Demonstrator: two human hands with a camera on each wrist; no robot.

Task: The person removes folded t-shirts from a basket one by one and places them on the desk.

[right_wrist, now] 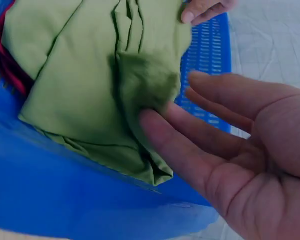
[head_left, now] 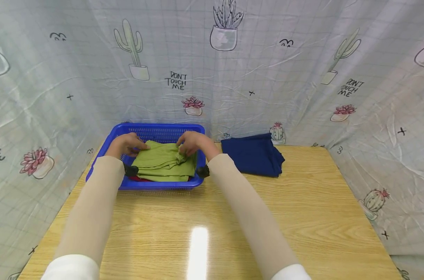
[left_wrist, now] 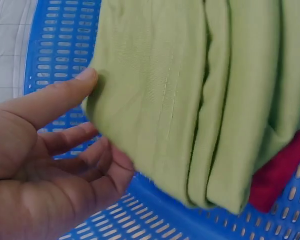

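Note:
A folded green garment [head_left: 161, 157] lies in layers inside the blue plastic basket [head_left: 156, 186]. At its far left corner, my left hand [head_left: 130, 143] pinches the edge, thumb on top and fingers beneath, as the left wrist view shows; a line of stitching runs along this panel. My right hand [head_left: 193, 142] is at the far right corner, where a bunched fold sticks up. In the right wrist view its fingers [right_wrist: 167, 137] are loosely extended, the tips against that fold. Under the green layers a strip of red cloth [left_wrist: 272, 187] shows.
A folded navy blue cloth [head_left: 252, 155] lies on the wooden table [head_left: 302, 217], right of the basket. A printed curtain [head_left: 250, 77] hangs close behind the basket and along both sides of the table.

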